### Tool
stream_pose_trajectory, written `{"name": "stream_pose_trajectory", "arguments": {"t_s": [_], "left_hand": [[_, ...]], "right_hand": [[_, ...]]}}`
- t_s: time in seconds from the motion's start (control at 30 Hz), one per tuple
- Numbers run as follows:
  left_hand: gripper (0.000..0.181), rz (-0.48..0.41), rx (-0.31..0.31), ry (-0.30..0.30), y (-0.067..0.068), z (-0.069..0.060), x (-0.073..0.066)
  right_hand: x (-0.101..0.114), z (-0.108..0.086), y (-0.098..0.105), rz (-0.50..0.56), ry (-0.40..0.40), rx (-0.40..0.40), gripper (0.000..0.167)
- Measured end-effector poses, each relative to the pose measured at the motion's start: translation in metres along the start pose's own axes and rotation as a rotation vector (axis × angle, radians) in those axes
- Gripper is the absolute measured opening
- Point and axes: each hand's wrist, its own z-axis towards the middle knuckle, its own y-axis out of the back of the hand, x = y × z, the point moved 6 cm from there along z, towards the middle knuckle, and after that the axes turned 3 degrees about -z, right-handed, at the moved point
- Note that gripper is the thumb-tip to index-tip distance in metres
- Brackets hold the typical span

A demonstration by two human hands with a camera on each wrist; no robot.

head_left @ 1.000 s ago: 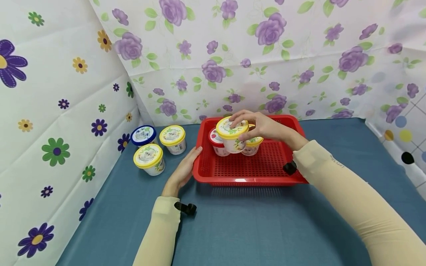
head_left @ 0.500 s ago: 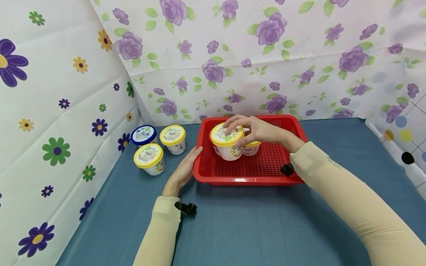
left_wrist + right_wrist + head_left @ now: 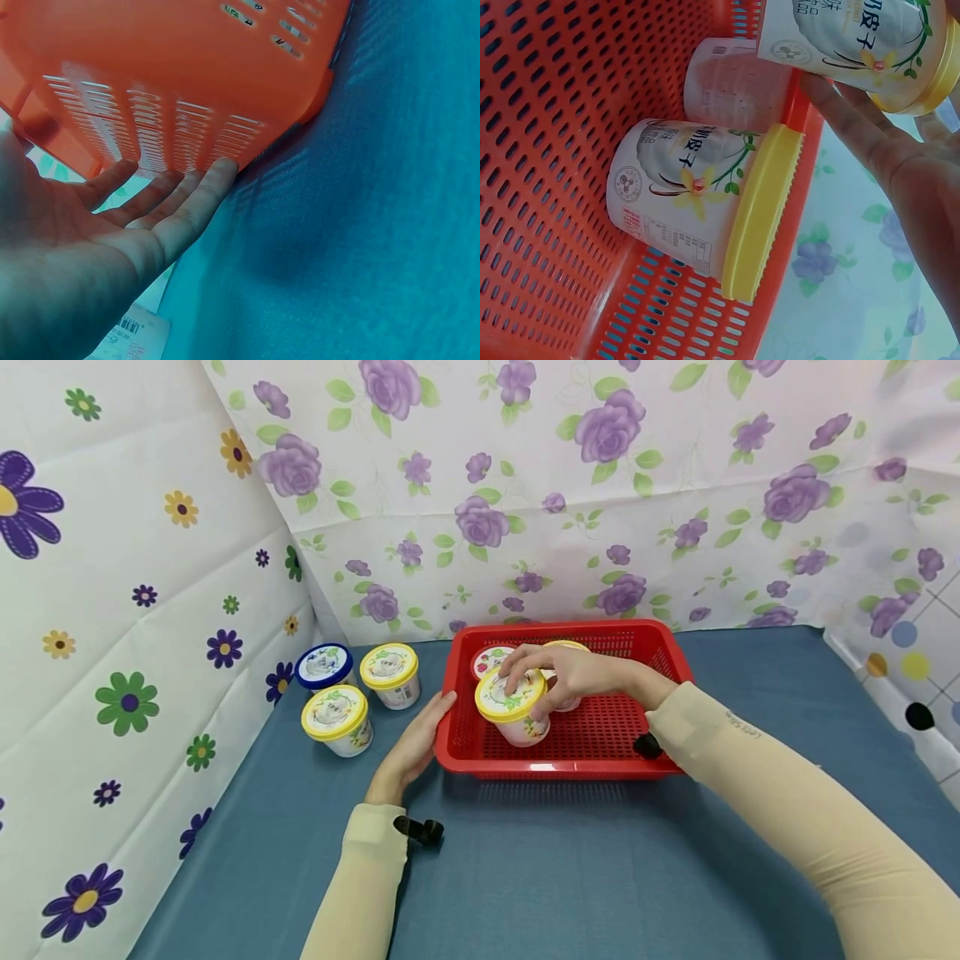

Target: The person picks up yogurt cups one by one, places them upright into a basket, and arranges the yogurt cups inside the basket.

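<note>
My right hand [image 3: 577,675] grips a white tub with a yellow lid [image 3: 513,708] from above, near the front left inside the red basket [image 3: 570,767]. In the right wrist view this held tub [image 3: 855,45] is tilted, fingers around its lid. Behind it in the basket stand a tub with a red rim [image 3: 492,660] and another yellow-lidded tub [image 3: 567,702], partly hidden by my hand. My left hand [image 3: 411,742] rests on the basket's left side; in the left wrist view its fairly straight fingers [image 3: 191,210] touch the slotted outer wall.
Left of the basket, on the blue cloth [image 3: 525,868], stand a blue-lidded tub [image 3: 324,665] and two yellow-lidded tubs, one in front [image 3: 334,714] and one behind [image 3: 390,668]. A flowered sheet [image 3: 555,502] hangs behind; another [image 3: 150,635] lines the left.
My right hand has moved the held tub forward, toward me, and lower in the basket, uncovering the red-rimmed tub behind it. The left hand has stayed at the basket's side.
</note>
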Motion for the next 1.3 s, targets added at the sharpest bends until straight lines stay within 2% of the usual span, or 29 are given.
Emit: {"name": "stream_pose_trajectory", "arguments": {"t_s": [0.1,0.33,0.63,0.87,1.3], "left_hand": [[0.065,0.004,-0.005,0.003,0.0,0.0,0.001],[0.065,0.007,-0.014,0.009,-0.001,-0.002,0.001],[0.066,0.001,-0.007,0.017,-0.002,-0.002,0.001],[0.066,0.006,-0.008,0.018,-0.001,-0.001,0.001],[0.063,0.006,-0.017,0.011,-0.001,-0.001,-0.001]], "right_hand": [[-0.003,0.002,-0.004,-0.013,0.003,0.022,0.037],[-0.007,0.005,-0.008,-0.118,0.003,0.033,0.038],[-0.011,0.009,-0.017,-0.108,0.001,0.08,0.036],[-0.017,0.008,-0.024,-0.114,-0.056,0.113,0.035],[-0.017,0.005,-0.02,-0.07,-0.067,0.165,0.036]]}}
